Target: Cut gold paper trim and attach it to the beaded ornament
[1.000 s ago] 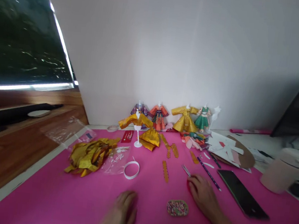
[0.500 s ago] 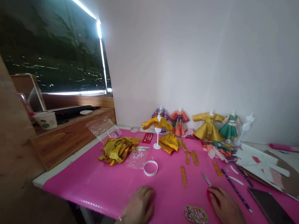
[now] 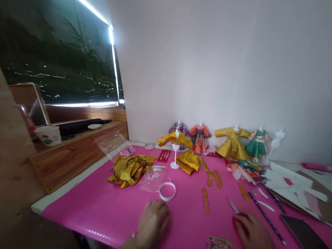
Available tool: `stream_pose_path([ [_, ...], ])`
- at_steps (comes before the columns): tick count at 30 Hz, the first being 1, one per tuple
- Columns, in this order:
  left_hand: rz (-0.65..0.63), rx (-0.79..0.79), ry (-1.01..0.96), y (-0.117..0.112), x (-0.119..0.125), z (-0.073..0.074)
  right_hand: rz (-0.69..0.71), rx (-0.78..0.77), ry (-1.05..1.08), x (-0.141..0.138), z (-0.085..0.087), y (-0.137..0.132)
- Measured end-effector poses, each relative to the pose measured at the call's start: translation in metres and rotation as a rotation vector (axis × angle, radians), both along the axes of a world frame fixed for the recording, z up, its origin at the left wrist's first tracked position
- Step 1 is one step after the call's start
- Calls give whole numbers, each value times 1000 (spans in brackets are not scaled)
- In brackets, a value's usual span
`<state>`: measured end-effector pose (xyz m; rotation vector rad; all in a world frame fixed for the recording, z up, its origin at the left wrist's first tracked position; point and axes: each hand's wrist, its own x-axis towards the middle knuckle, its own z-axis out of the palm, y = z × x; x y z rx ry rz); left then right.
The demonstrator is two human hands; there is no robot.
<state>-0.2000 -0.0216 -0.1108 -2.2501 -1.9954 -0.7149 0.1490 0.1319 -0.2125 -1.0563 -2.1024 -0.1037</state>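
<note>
My left hand (image 3: 153, 222) is palm down near the table's front edge, its fingers curled under, just below a white ring of ribbon or tape (image 3: 167, 191). What those fingers hold, if anything, is hidden. To the right, my right hand (image 3: 251, 233) has its curved fingers on the near end of small silver scissors (image 3: 232, 205), whose narrow blades point away from me. The handles are covered by the fingers. Between the hands lies an oval tin of multicoloured beads or pins (image 3: 220, 248). Beyond it is an orange-gold fabric strip (image 3: 205, 201) with a stitched-looking edge.
A doll's gold jacket (image 3: 176, 139) hangs on a white stand, with a heap of gold fabric (image 3: 131, 169) left of it. Dressed doll forms, including a gold dress (image 3: 232, 142), line the wall. A pencil (image 3: 266, 217) and a dark tablet (image 3: 311, 245) lie at right.
My left hand has shifted slightly up and left, closer to the white ring. My right hand stays by the scissors. The whole view has shifted a little.
</note>
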Motion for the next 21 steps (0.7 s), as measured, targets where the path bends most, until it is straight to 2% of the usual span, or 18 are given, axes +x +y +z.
stream_pose_path([
  [3,80,-35,11,34,-8,3,5,-2,-5,0,3,-2],
  [6,126,-71,-28,65,-11,1,5,-1,-11,-1,8,-4],
  [9,104,-95,-107,79,-13,-2,-5,3,-5,-3,13,-7],
  [12,20,-94,-225,75,-14,0,-13,4,12,-5,18,-9],
  [15,-122,-81,-390,61,-9,7,-26,2,38,-8,23,-12],
  [21,-417,-85,-741,42,24,16,-71,-10,86,-9,33,-16],
])
